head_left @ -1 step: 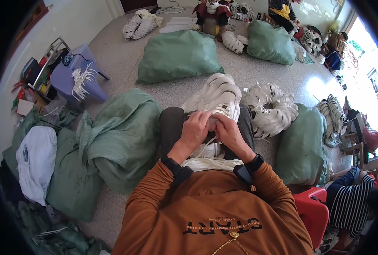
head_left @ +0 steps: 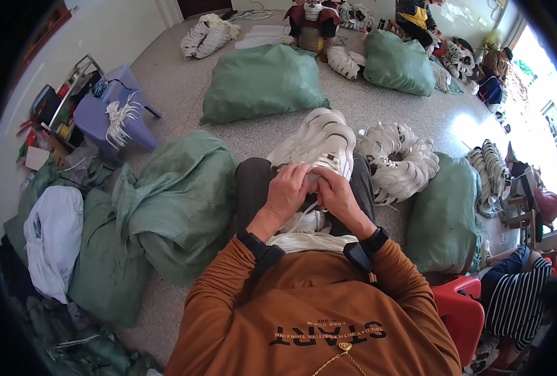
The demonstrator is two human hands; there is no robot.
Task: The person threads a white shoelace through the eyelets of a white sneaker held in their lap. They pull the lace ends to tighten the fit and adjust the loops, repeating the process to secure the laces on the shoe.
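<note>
Left hand [head_left: 286, 193] and right hand [head_left: 336, 195] are both pinching a white strap [head_left: 305, 216], fingertips hiding the grip point, white bundle [head_left: 319, 141] lying just beyond.

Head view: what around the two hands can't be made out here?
- What the left hand and right hand pinch: fingers cover it.
- White strap bundle: near end hidden behind both hands.
- Person in striped top: cut off by the fisheye rim.

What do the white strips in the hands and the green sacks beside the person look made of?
White strips: probably soft synthetic sheet or foam, matte, since they bend into loose curls. Green sacks: likely woven plastic cloth, faintly shiny, crumpling into stiff folds. Both hands, left and right, pinch one strip.
</note>
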